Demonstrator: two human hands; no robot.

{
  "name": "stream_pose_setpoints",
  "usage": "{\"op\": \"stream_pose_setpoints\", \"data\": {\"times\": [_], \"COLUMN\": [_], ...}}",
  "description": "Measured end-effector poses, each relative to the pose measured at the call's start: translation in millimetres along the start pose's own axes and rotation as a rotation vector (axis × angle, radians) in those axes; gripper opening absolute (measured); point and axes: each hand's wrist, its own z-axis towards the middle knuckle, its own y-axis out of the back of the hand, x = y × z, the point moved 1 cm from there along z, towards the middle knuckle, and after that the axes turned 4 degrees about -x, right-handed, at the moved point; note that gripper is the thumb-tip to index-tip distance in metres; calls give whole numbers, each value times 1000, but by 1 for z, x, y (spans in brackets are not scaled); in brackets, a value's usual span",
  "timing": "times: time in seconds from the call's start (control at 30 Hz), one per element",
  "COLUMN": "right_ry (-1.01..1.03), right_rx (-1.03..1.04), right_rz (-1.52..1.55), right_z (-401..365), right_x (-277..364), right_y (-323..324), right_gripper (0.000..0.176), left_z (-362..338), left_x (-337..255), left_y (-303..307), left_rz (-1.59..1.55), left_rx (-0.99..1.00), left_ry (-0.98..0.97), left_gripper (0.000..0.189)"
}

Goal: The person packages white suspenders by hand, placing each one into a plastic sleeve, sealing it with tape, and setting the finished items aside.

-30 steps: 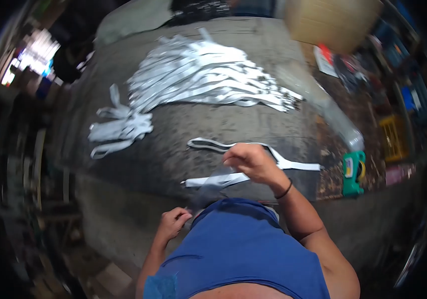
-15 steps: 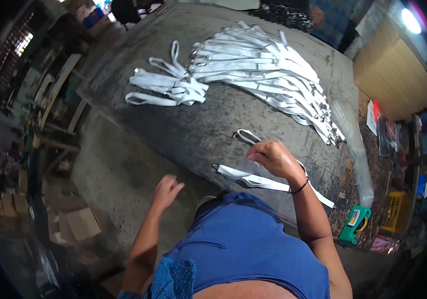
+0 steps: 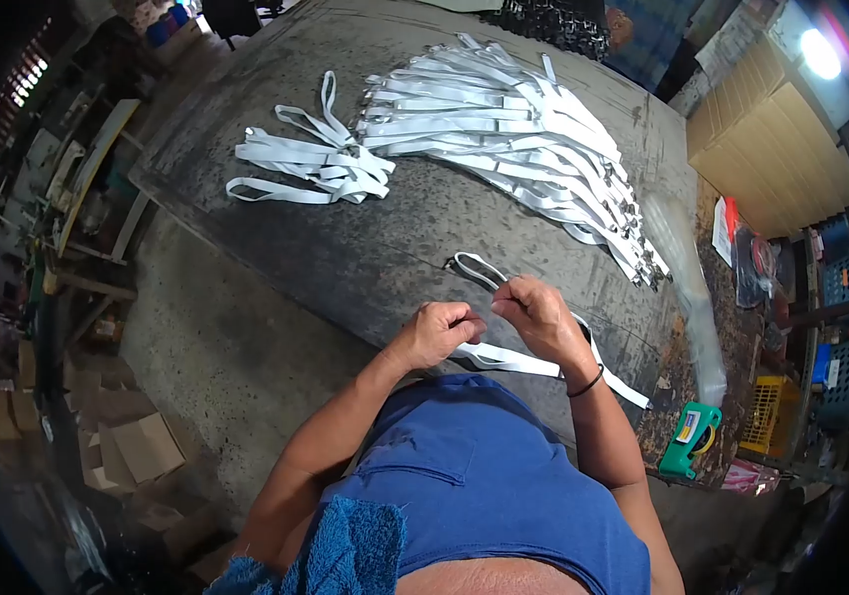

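My left hand [image 3: 436,333] and my right hand [image 3: 540,315] are close together above the near table edge, each with thumb and fingers pinched. What they pinch, if anything, is too small or see-through to make out. Beneath and around them lies a white lanyard [image 3: 518,361], its flat strap running right under my right hand. A white loop [image 3: 477,266] with a dark clip end shows just beyond my right hand. Farther back, a fanned pile of white lanyards [image 3: 504,129] with metal clips covers the table, with a smaller bunch of lanyards [image 3: 310,164] left of it.
Long clear plastic bags [image 3: 692,307] lie along the right side of the dark table [image 3: 276,268]. A green tape dispenser [image 3: 687,439] sits at the near right corner. A cardboard box [image 3: 771,139] stands at the right, and flattened cartons [image 3: 142,451] lie on the floor left.
My left hand has come up and right from beside the table to near my right hand, its fingers now pinched. My right hand stays pinched over the lanyard. The view has shifted slightly.
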Motion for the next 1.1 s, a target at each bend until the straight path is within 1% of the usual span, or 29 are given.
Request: {"op": "stream_pose_setpoints", "data": {"times": [0.07, 0.13, 0.17, 0.23, 0.27, 0.33, 0.4, 0.47, 0.57, 0.6, 0.63, 0.67, 0.7, 0.73, 0.8, 0.9, 1.0, 1.07, 1.1], "right_ry": [13, 69, 86, 77, 69, 61, 55, 60, 51, 61, 89, 114, 109, 113, 97, 91, 106, 60, 71], "right_rx": [-37, -79, -79, -77, -74, -60, -44, -59, -72, -67, -78, -91, -47, -49, -53, -68, -77, -27, -27], "right_rz": [-45, -76, -81, -65, -49, -32, -16, -123, -170, -171, -84, 1, -42, -48, -123, -154, -109, -17, -74], "right_z": [-3, -4, -5, -5, -5, -6, -7, -9, -10, -9, -9, -9, -11, -13, -18, -20, -19, -20, -20], "right_x": [2, 4, 5, 5, 5, 2, 1, 3, -8, -6, -3, 0, -5, -6, -5, -7, -8, -8, -8], "right_y": [-2, -3, -2, -2, -3, -4, -7, -12, -18, -18, -17, -17, -15, -14, -14, -16, -15, -14, -14], "right_gripper": [13, 15, 16, 16, 16, 17, 17, 17, 17, 17, 18, 19, 20, 20, 20, 20, 20, 21, 22], "left_z": [4, 8, 8, 8, 8, 10, 9, 7, 3, 3, 2, 1, -1, -2, -4, -4, -4, -5, -6], "left_x": [3, 5, 5, 5, 6, 12, 14, 12, 4, 6, 7, 8, 6, 5, 9, 9, 12, 10, 9], "left_y": [-4, -9, -9, -9, -9, -8, -8, -7, -5, -6, -6, -5, -5, -6, -13, -13, -14, -13, -13], "left_rz": [-17, -327, -328, -427, -429, -201, -179, -158, -141, -91, -40, -40, -60, -80, -99, -184, -169, -144, -119], "left_rx": [22, 100, 102, 153, 152, 101, 80, 56, 40, 28, 16, 9, 10, 14, -7, 37, 18, 32, 44], "left_ry": [-18, -12, -12, 55, 56, 14, 11, 5, 13, -13, -41, -46, -5, 34, 29, 18, 29, 28, 32], "left_gripper": [18, 16, 16, 14, 14, 13, 12, 12, 11, 10, 10, 10, 10, 9, 9, 10, 9, 8, 8]}}
